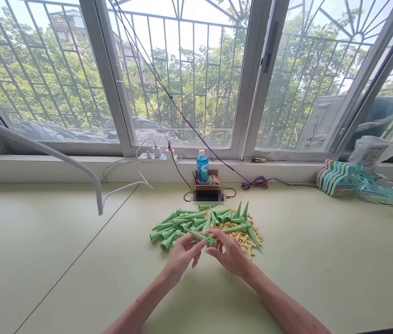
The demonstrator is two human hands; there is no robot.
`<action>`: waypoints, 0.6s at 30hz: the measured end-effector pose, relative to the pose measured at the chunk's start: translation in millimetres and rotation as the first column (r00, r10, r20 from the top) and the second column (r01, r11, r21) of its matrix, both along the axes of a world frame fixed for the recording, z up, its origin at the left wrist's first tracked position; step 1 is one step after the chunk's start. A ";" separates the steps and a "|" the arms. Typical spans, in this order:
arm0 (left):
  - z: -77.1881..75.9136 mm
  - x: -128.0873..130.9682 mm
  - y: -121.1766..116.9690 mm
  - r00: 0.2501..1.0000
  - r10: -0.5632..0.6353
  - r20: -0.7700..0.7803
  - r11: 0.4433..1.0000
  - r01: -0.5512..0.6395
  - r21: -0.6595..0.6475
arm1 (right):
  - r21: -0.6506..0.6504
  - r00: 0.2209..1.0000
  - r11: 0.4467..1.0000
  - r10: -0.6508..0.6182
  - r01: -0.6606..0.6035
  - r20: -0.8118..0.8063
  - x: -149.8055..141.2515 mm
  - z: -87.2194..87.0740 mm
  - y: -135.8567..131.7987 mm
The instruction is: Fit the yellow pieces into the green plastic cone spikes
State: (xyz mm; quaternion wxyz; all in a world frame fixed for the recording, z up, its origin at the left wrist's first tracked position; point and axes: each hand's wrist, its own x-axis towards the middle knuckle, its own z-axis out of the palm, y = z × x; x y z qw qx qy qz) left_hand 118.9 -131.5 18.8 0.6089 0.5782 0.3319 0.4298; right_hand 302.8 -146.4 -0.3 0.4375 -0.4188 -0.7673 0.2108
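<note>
A heap of green plastic cone spikes [178, 225] lies on the pale green table [60, 260], with a scatter of small yellow pieces [248, 239] at its right. My left hand [181, 255] and my right hand [229, 253] meet just in front of the heap. Together they pinch one green spike [203, 237] that lies crosswise between the fingertips, the left hand at its pointed end and the right hand at its wide end. Both forearms reach in from the bottom edge.
Behind the heap stand a small cardboard box [207, 190] and a blue bottle [202, 168]. Cables [255, 182] run along the window sill. A stack of pastel hangers [342, 178] lies at the right. A white tube [95, 181] curves over the left side.
</note>
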 end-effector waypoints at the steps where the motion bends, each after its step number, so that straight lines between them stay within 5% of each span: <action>1: -0.3 0.0 0.1 1.000 0.004 -0.002 1.000 -0.004 0.004 | 0.000 1.000 1.000 0.006 -0.006 0.012 -0.3 0.6 -0.4; 6: 0.9 0.4 -0.5 0.999 0.038 -0.029 0.999 -0.039 -0.002 | 0.035 1.000 0.999 -0.001 0.001 0.001 1.0 0.5 0.3; 9: 5.0 0.7 -2.3 0.998 0.063 -0.012 0.998 -0.063 -0.006 | 0.096 0.992 0.989 -0.109 0.116 -0.070 7.4 -0.7 5.5; 14: 9.9 2.1 -5.4 0.999 0.040 -0.002 0.999 -0.040 -0.021 | 0.171 0.891 0.874 -0.450 0.454 -0.063 24.4 -3.2 21.5; 18: 9.1 3.1 -6.1 1.000 0.016 -0.003 0.999 -0.016 -0.039 | 0.269 0.842 0.826 -0.532 0.495 0.085 34.4 -10.8 32.1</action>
